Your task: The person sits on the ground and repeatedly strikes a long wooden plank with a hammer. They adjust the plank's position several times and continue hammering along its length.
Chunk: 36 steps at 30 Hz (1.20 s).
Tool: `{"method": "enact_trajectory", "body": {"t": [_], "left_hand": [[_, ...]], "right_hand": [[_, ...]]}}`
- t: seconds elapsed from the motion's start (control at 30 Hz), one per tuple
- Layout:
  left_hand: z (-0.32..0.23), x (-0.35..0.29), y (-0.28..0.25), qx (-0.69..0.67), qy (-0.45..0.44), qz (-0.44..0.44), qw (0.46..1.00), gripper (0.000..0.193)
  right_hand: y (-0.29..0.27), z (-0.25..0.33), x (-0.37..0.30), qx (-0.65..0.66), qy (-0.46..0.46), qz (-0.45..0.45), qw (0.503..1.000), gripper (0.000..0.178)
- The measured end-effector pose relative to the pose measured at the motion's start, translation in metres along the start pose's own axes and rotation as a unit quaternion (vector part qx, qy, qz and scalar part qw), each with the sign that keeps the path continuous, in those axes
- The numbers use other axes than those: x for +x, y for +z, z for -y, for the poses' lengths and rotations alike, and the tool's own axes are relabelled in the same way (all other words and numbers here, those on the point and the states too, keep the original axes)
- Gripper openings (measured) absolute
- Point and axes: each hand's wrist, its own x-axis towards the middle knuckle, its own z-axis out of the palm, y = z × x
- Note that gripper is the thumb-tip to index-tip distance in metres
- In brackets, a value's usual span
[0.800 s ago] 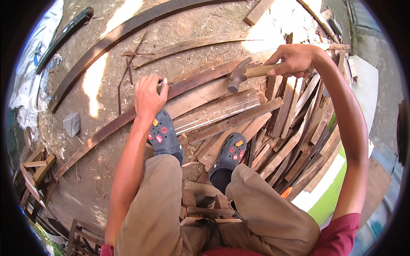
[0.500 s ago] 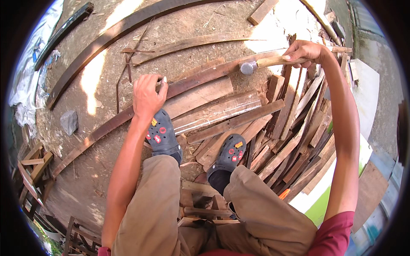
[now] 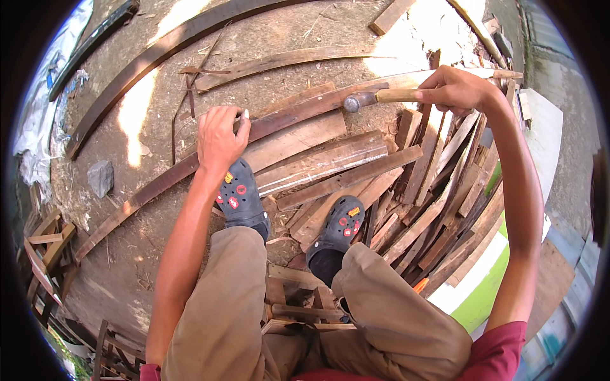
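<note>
Head view: you have bare, sunlit-patched ground point(image 3: 273, 35) under everything, with a heap of scrap wood point(image 3: 416, 225) piled up on the right. The long dark plank point(image 3: 298, 113) runs across in front of you, from near left to far right, and a dark beam point(image 3: 152, 60) lies apart from it at far left. Your hammer point(image 3: 382, 97) is at the right part of the plank, its head overlapping the near edge; you can't tell from here whether they touch. Your grey clogs point(image 3: 241, 193) stand on the near side, the right one at the heap's left edge. Your right hand point(image 3: 456, 89) is wrapped around the handle near its end. Your left hand point(image 3: 219, 136) lies over the plank, fingers bent across it and thumb set apart to the right; whether it pinches anything underneath can't be told. A grey stone point(image 3: 100, 178) sits at left, beyond the plank.
</note>
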Motion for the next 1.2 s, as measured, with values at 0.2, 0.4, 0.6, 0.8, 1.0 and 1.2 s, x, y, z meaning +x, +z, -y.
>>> {"method": "enact_trajectory", "body": {"t": [0.2,0.4,0.6,0.8,1.0,1.2], "left_hand": [[0.003,0.002,0.001,-0.016,0.001,-0.012,1.0,0.015],[0.003,0.0,-0.001,-0.015,-0.007,0.001,1.0,0.014],[0.002,-0.001,-0.004,-0.02,-0.004,0.017,1.0,0.013],[0.005,-0.002,-0.001,-0.022,0.01,0.001,1.0,0.017],[0.003,-0.001,0.0,-0.035,0.005,0.005,0.999,0.017],[0.002,-0.002,-0.004,-0.021,0.0,0.006,1.0,0.015]], "right_hand": [[-0.024,-0.043,0.025,0.012,-0.034,0.03,0.999,0.051],[-0.033,-0.071,0.045,0.062,-0.051,0.051,0.996,0.052],[-0.011,-0.017,0.009,-0.052,-0.053,-0.048,0.996,0.054],[0.005,0.007,-0.005,-0.098,-0.019,-0.132,0.986,0.046],[0.042,0.025,-0.044,0.085,-0.089,-0.227,0.966,0.043],[0.093,0.009,-0.023,0.412,-0.148,-0.397,0.807,0.033]]}}
